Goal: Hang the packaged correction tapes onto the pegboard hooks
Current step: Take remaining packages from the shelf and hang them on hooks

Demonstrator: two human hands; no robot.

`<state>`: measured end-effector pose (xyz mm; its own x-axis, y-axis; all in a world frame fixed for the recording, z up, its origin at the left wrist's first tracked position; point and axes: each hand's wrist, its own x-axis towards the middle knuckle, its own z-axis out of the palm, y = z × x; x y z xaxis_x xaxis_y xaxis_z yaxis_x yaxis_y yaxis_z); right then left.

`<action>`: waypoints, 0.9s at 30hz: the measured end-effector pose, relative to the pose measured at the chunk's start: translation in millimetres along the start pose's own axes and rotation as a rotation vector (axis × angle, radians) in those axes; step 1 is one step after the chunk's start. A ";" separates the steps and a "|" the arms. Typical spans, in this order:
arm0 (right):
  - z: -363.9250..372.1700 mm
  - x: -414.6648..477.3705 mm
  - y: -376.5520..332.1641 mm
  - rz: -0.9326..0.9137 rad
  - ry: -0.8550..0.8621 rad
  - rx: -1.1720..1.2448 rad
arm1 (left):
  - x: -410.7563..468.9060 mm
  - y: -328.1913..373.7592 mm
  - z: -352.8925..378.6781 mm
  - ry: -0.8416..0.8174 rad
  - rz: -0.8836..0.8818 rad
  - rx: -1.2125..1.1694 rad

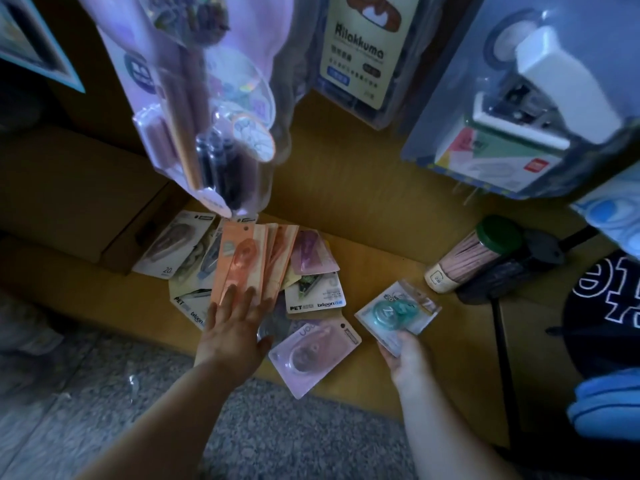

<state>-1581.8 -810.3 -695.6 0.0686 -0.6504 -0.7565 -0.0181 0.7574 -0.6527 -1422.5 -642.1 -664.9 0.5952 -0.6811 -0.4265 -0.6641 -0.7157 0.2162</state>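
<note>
Packs of correction tape lie fanned in a loose pile on the yellow wooden ledge (367,216), probably dumped there to stay within reach of the display above. On the left, the left hand (235,327) comes in with the arm stretched forward and the palm down. Its fingers are straight and spread across the bottom of the long orange blister-card pack (239,265). Nothing is gripped, it only presses, likely pinning or sliding that pack out of the stack. Just right of the wrist sits a pink carded pack (311,355), blister up and untouched. Further right, the right hand (407,362) pinches the near corner of the teal round-bodied pack (398,311), held apart from the pile, seemingly the one bound for a hook. Which hook, the view doesn't tell.
</note>
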 end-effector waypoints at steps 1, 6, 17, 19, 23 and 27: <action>-2.3 -3.7 -1.5 0.001 -0.008 0.025 | -0.3 0.9 1.6 0.005 -0.003 0.018; -1.7 -23.8 13.3 0.185 -0.128 -0.225 | 1.3 3.6 7.0 0.010 -0.001 -0.006; 56.9 -19.8 50.6 0.148 -0.310 -0.268 | 6.7 1.5 9.3 0.013 0.029 -0.057; 62.3 -16.0 52.3 0.103 -0.272 -0.278 | 9.8 1.6 9.4 0.024 0.030 -0.087; 64.7 -17.1 45.6 0.139 -0.265 -0.211 | 14.9 -4.0 12.4 0.056 0.035 -0.188; 63.1 -19.3 42.2 0.191 -0.313 -0.282 | 13.1 -7.0 15.0 0.061 0.057 -0.257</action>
<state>-1520.9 -762.1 -706.0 0.3353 -0.4190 -0.8438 -0.3270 0.7882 -0.5214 -1416.8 -643.7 -685.2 0.5913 -0.7241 -0.3551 -0.5656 -0.6862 0.4574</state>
